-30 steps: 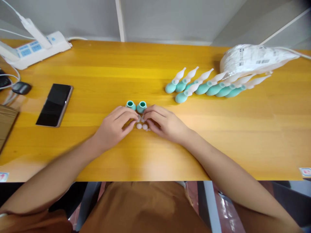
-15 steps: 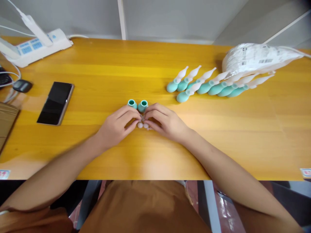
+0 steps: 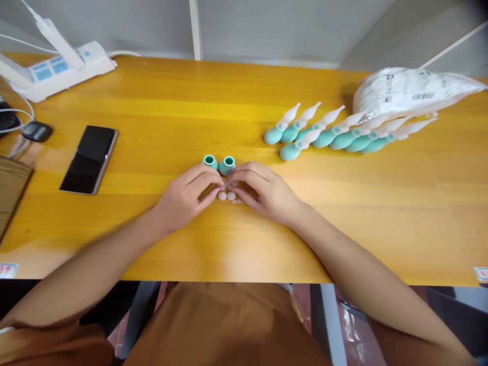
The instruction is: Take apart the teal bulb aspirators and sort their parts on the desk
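Note:
Side by side over the table's middle, both my hands are pinched at small translucent pieces. My left hand has thumb and fingertips closed at a translucent ring. Those of my right hand close at another translucent ring, partly hidden by the fingers. Just below the fingertips lie two whitish round pieces and several tiny pink-clear rings. Behind the hands stand two teal bulbs with open necks, a left bulb and a right bulb; fingers partly cover both.
Several teal bulbs with whitish pointed nozzles lie grouped at the right. Behind them rests a white plastic bag. At left are a phone, a black mouse-like device, a power strip with cables, and cardboard.
The whole view has shifted slightly, moving things a little to the right. My fingertips have parted slightly from each other, and the translucent rings show more clearly between them.

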Available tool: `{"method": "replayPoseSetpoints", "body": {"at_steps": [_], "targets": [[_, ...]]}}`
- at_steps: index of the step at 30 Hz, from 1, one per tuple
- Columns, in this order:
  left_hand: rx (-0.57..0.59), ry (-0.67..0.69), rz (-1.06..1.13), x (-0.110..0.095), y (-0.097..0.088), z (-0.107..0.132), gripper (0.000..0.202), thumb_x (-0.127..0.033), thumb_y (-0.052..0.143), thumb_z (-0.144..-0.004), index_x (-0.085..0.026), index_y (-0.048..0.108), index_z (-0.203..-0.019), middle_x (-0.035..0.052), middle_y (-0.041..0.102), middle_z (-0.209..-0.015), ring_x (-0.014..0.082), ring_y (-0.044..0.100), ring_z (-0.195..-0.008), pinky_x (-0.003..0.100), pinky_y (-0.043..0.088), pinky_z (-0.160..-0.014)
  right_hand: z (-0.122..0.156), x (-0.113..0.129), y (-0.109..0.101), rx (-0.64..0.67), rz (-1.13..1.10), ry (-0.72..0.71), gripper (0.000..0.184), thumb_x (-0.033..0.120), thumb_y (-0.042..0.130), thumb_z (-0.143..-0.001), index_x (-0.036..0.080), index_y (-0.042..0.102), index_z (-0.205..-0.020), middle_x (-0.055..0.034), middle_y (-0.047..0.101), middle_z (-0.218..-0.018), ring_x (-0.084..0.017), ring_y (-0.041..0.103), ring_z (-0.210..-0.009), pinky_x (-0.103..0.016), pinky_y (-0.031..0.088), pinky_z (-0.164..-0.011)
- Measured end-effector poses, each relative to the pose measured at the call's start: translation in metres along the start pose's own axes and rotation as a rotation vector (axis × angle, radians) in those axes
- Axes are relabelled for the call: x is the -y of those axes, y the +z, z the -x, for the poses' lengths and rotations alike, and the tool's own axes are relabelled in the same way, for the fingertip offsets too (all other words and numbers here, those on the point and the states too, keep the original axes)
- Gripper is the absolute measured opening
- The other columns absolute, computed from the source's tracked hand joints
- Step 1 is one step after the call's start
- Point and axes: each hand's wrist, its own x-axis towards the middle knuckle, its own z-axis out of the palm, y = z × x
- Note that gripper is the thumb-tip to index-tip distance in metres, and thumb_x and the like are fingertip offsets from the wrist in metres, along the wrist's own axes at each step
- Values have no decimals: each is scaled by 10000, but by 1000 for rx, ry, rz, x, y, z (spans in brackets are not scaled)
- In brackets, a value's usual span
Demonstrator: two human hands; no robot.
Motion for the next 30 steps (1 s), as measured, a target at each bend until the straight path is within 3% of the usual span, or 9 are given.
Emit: {"method": "replayPoseSetpoints", "body": {"at_steps": [9,13,15,18,20,22,26,30], "targets": [[-2,-13,5,-2,0,0,141,-98,700,-1098,-212,709,-1180,59,809,-1158,204,804,-1115,369,670,-1044,1,4,-3,-24,33,-7,210,229,666,-1135,258,695,-1341,-128,806,-1240,-297,781,-1188,-507,689,-1022],[1,-25,20,-3,-4,0,128,-136,699,-1109,-226,719,-1198,60,821,-1171,215,814,-1127,399,677,-1051,4,9,-17,-107,91,-12,256,193,659,-1113,287,711,-1345,-114,818,-1221,-307,799,-1117,-520,697,-960],[-12,-27,23,-4,-6,0,145,-143,710,-1102,-239,720,-1210,63,823,-1176,226,815,-1126,419,681,-1044,7,9,-30,-203,153,14,237,183,632,-1109,302,727,-1290,-100,819,-1157,-305,803,-1049,-516,696,-900],[-61,-12,-1,-5,-9,0,167,-132,724,-1080,-254,719,-1193,60,823,-1148,233,812,-1078,427,686,-990,13,3,-52,-451,299,131,170,234,584,-1129,304,733,-1169,-104,788,-1067,-317,776,-1001,-521,669,-846],[-94,7,-27,-6,-11,0,169,-111,723,-1064,-248,714,-1162,57,819,-1118,230,804,-1035,420,682,-953,17,-7,-64,-635,400,223,157,306,566,-1141,295,722,-1125,-119,740,-1061,-316,743,-944,-515,645,-795],[-123,18,-42,-6,-12,-1,169,-93,711,-1054,-240,711,-1137,54,813,-1092,222,795,-1004,407,676,-923,18,-18,-72,-728,474,317,155,366,578,-1128,282,705,-1154,-129,690,-1108,-292,707,-869,-497,631,-745],[-146,15,-25,-8,-13,-3,180,-73,666,-1046,-233,713,-1112,45,803,-1060,204,786,-968,375,670,-884,18,-35,-74,-659,506,392,162,371,657,-1084,268,689,-1205,-119,673,-1130,-297,704,-964,-523,654,-879],[-143,32,8,-11,-13,-2,196,-53,638,-1043,-222,716,-1107,50,798,-1057,194,785,-968,360,669,-880,17,-43,-67,-581,455,382,127,356,685,-1080,251,698,-1151,-101,687,-1142,-235,670,-835,-475,643,-850]]}}
